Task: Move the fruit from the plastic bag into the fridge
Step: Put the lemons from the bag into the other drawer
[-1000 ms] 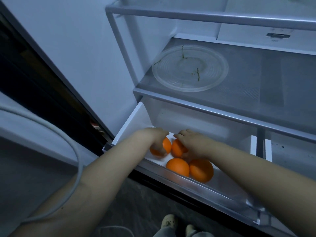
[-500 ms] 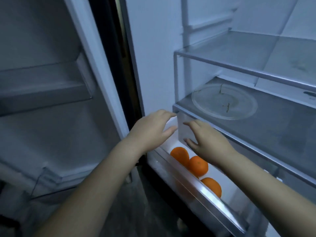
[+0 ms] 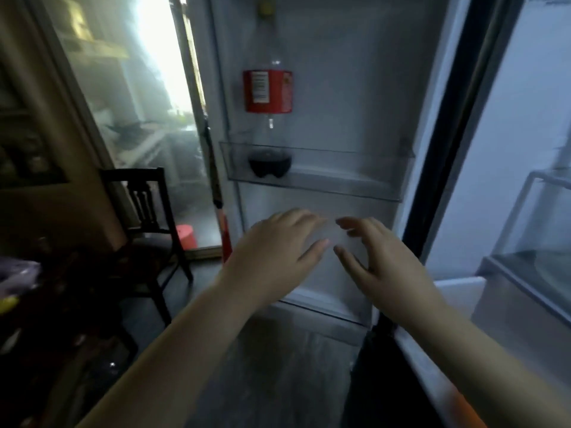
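head view: left hand (image 3: 272,254) and right hand (image 3: 380,264) were empty, fingers spread, before the white fridge door (image 3: 340,103) at 12 o'clock; fetching more fruit seemed due next.

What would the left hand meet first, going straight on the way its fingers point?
Probably the fridge door's inner panel, below the door shelf. Nothing shows between it and the left hand, though depth is unclear.
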